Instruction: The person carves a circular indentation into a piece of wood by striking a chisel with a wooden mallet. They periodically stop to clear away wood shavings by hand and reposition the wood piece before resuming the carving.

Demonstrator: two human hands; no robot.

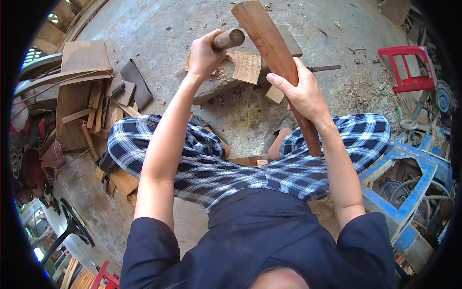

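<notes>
left hand (204, 55): round handle (228, 39), lower part hidden in fist | beneath it: wood block (246, 66), partly covered | right hand (308, 94): fingertips hidden behind wooden club (269, 41) | far right of it: blue wheel (443, 99) cut by view's dark edge

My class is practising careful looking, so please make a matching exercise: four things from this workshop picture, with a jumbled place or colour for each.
Things:
1. Round wooden handle
2. Long wooden club
3. Trousers
4. Frame at lower right

Places and colours:
A. Blue
B. In the right hand
C. Dark and white checks
D. In the left hand

Pairs: 1-D, 2-B, 3-C, 4-A
</notes>
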